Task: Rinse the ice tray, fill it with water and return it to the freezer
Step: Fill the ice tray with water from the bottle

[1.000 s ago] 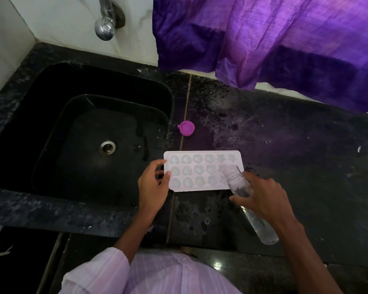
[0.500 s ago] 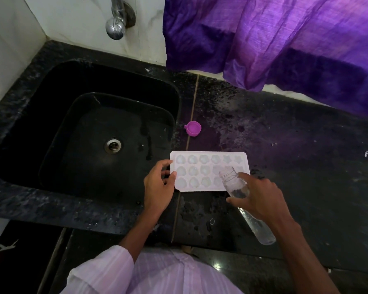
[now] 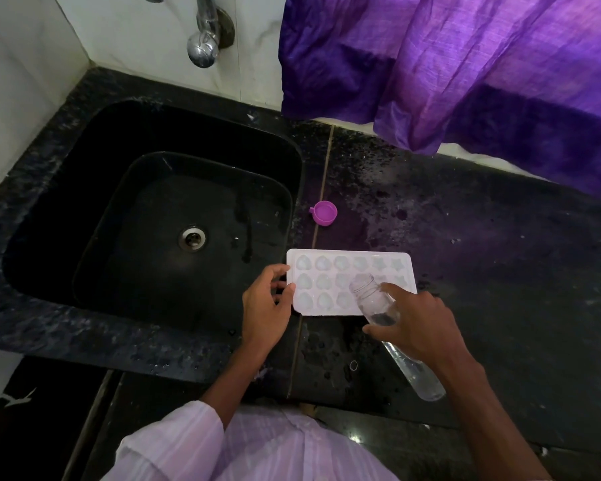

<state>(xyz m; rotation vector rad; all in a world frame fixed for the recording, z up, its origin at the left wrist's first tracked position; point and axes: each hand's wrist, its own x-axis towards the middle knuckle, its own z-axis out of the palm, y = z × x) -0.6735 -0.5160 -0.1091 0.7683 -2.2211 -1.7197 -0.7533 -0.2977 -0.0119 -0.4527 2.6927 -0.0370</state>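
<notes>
White plastic ice tray (image 3: 347, 253) lies on the black stone tabletop (image 3: 483, 272), your left hand (image 3: 264, 307) pinching its left edge, your right hand (image 3: 417, 324) wrapped round the tilted clear plastic bottle (image 3: 375, 300): tip faster and water may overshoot the moulds.

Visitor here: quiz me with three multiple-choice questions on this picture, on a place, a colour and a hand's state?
1. The ice tray lies: A on the counter beside the sink; B in the sink; C in a freezer.
2. The small cap is: A green; B pinkish purple; C white.
3. The right hand: A hangs empty; B turns a tap; C grips a tilted clear bottle.
Answers: A, tray flat on dark stone; B, plainly that colour; C, it curls round the bottle.
</notes>
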